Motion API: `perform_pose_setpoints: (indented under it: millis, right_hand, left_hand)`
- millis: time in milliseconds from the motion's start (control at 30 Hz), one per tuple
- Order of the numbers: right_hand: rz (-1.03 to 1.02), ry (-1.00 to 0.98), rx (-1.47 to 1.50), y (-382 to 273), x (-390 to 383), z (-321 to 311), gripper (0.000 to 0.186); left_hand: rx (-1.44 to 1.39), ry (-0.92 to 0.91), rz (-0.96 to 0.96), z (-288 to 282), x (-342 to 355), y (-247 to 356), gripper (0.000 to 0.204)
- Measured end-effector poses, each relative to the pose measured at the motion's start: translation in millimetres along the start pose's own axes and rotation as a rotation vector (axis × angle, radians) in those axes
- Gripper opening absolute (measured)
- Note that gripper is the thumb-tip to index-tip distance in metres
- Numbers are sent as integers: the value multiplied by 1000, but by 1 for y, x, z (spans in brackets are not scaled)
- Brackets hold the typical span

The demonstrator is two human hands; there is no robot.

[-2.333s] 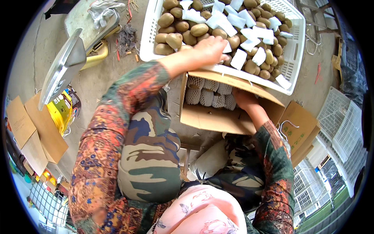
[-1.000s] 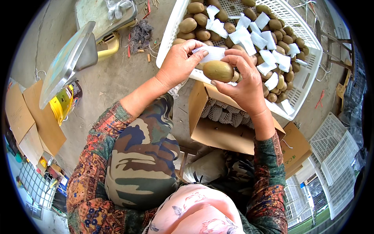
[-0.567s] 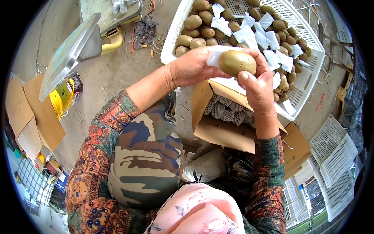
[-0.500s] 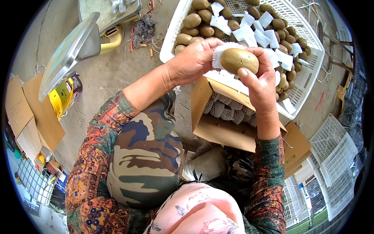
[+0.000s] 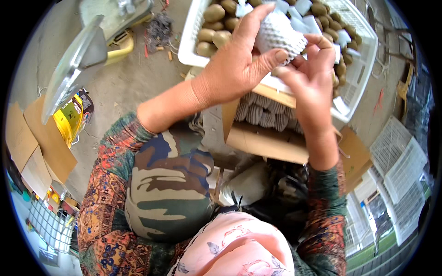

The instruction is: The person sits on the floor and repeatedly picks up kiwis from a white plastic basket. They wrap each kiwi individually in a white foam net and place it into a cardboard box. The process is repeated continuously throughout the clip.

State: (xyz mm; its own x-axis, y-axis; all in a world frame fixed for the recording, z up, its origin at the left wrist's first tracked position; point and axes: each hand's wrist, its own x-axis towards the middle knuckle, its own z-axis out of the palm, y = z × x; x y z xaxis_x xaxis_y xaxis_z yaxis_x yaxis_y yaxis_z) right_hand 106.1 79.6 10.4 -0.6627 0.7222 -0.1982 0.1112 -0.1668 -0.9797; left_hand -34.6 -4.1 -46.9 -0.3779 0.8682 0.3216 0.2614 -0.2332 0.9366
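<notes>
A kiwifruit in a white foam net sleeve (image 5: 280, 37) is held up over the near side of the crate. My left hand (image 5: 235, 64) wraps round it, thumb across the near end. At the right end of the sleeve my right hand (image 5: 315, 73) has its fingers bent against the netting, its thumb slightly blurred. The fruit itself is hidden by the sleeve. Beneath my hands stands an open cardboard box (image 5: 264, 140) with rows of net-sleeved fruit (image 5: 267, 115) inside. Behind them, a white plastic crate (image 5: 189, 48) holds loose kiwifruit (image 5: 214, 13) and flattened white foam sleeves (image 5: 313, 24).
At the upper left stands a scale with a tilted display (image 5: 76, 64). A yellow and black bucket (image 5: 73, 115) and an open carton (image 5: 39, 142) are on the left. White plastic lattice crates (image 5: 398, 170) lie at the right. My camouflage-covered knee (image 5: 170, 184) is below the left forearm.
The bare kiwifruit from my right hand is now inside the foam sleeve. My left hand has moved from the sleeve's edge to wrap round it, and the view has shifted slightly.
</notes>
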Motion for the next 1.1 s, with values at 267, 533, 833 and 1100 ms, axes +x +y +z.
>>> perform_pose_setpoints:
  millis: [267,533,833,1100]
  right_hand:
    - [810,-530,-265,-34,-72,-95,61]
    - [926,-180,-905,155,-146,-154,65]
    - [924,-973,-685,7,-49,-92,41]
    - [124,-290,-1559,134,77,-104,47]
  left_hand:
    - [25,-523,73,12,-9,32,63]
    - [-74,-249,-405,-25,-29,-34,29]
    - [339,-243,-359,-38,-44,-70,26]
    - [450,-351,-376,-36,-59,-83,20]
